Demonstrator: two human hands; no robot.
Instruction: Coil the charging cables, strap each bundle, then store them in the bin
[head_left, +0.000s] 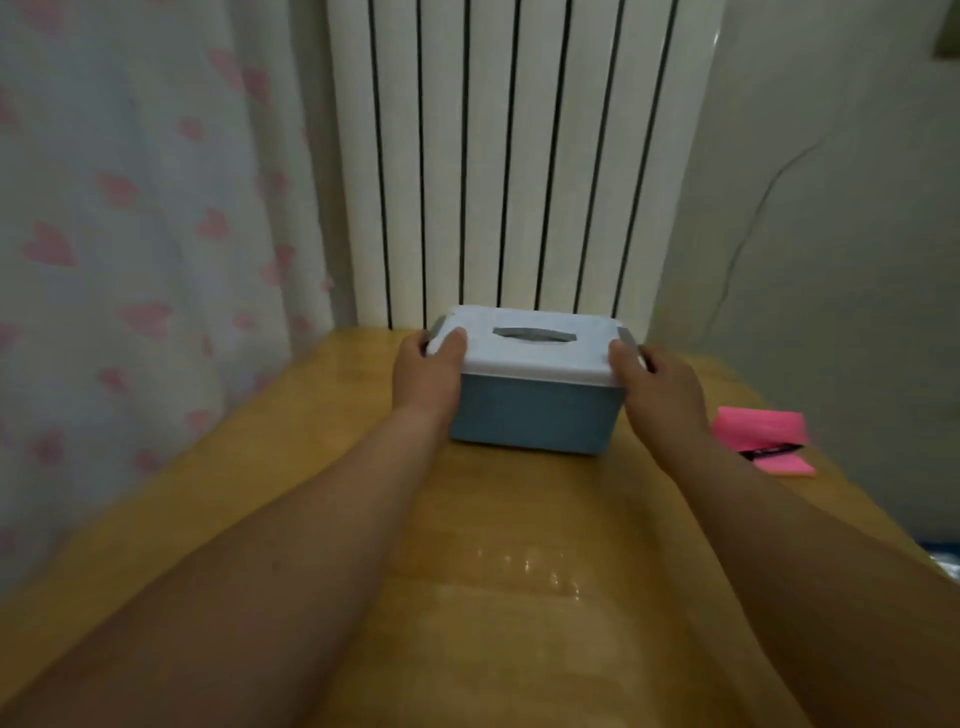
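A small blue bin (535, 413) with a white lid (524, 358) stands at the far end of the wooden table (493, 571). The lid is on, and a grey handle lies flat in its top. My left hand (426, 374) grips the bin's left end, thumb on the lid, fingers round the grey side latch. At the right end my right hand (660, 387) holds the bin the same way. No charging cables are visible; the closed lid hides the bin's inside.
A pink pad with a black strap across it (763, 441) lies on the table to the right of the bin. A white radiator (519, 156) stands right behind the table. A curtain with pink hearts (130, 234) hangs at the left.
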